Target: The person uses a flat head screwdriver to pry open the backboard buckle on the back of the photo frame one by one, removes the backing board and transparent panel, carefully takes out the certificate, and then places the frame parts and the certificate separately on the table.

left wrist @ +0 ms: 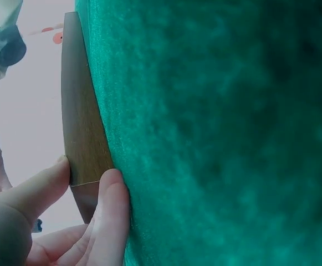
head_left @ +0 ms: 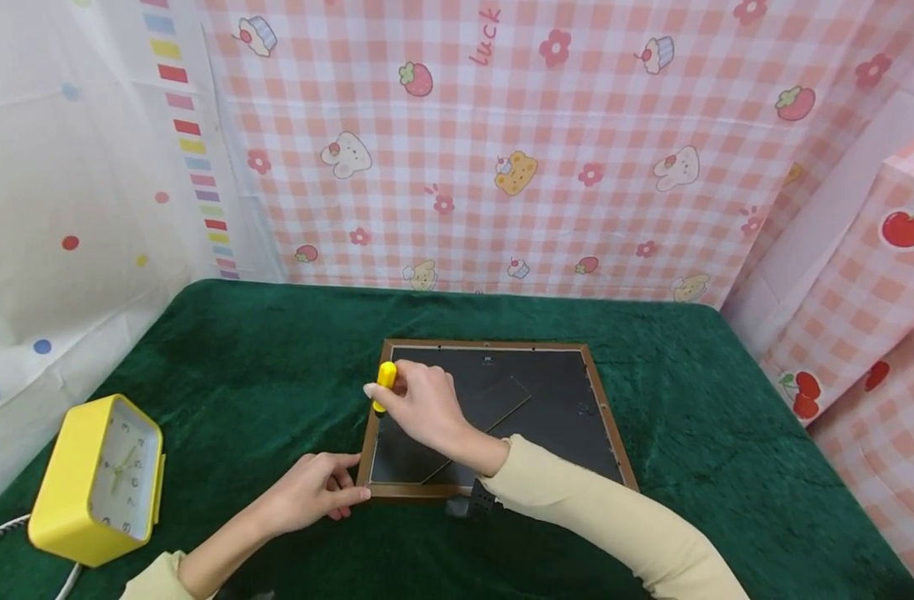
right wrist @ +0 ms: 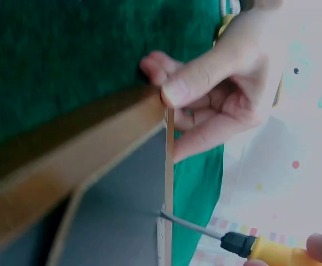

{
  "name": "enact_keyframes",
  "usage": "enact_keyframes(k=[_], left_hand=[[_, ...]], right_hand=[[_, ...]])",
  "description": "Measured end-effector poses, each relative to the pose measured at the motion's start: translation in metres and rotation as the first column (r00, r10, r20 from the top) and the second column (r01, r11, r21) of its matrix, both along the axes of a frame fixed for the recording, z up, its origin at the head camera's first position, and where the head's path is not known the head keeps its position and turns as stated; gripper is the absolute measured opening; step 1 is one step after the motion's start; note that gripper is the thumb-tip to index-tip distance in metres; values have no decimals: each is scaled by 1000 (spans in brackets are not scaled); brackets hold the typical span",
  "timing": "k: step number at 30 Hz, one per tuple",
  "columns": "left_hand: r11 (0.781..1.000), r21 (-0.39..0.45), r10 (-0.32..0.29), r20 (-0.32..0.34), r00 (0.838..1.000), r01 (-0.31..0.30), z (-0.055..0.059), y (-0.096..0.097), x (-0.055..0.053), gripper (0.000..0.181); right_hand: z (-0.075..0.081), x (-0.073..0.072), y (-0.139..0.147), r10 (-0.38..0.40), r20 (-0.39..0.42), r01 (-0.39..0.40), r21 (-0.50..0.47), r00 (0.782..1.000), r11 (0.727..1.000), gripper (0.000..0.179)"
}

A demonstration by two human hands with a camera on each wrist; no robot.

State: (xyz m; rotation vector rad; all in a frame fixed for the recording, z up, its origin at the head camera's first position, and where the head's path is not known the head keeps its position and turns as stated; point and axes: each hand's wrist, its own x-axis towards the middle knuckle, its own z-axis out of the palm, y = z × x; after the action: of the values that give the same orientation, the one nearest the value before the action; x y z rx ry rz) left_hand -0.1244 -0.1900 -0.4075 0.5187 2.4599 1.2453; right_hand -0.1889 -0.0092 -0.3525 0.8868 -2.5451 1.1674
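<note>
A brown picture frame [head_left: 486, 343] lies with its black backing board [head_left: 561, 433] facing up. My left hand [head_left: 317, 496] pinches its near-left corner, the thumb on one side and a fingertip on another, as the left wrist view shows at the wooden frame edge [left wrist: 83, 111]. In my right hand [head_left: 430, 408] I grip a screwdriver by its yellow handle [head_left: 386, 375], above the frame's left side. Its thin metal shaft [right wrist: 197, 226] slants down in the right wrist view, with the tip at the seam between backing and wood.
Dark green cloth [head_left: 277, 350] covers the table. A yellow alarm clock [head_left: 70, 479] stands at the left, a cord [head_left: 2, 529] beside it. Pink checked curtains [head_left: 457, 167] hang behind and to the right, a white dotted one [head_left: 67, 167] on the left.
</note>
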Motion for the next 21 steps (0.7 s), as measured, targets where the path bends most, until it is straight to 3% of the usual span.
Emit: enact_keyframes(k=[9, 21], left_hand=[[1000, 0, -14, -4, 1000, 14, 1, -1, 0, 63], [1000, -16, -21, 3, 1000, 21, 1, -2, -2, 64]], right_hand=[[8, -1, -16, 54, -85, -45, 107, 995, 993, 25], [10, -6, -7, 68, -113, -57, 96, 991, 994, 25]])
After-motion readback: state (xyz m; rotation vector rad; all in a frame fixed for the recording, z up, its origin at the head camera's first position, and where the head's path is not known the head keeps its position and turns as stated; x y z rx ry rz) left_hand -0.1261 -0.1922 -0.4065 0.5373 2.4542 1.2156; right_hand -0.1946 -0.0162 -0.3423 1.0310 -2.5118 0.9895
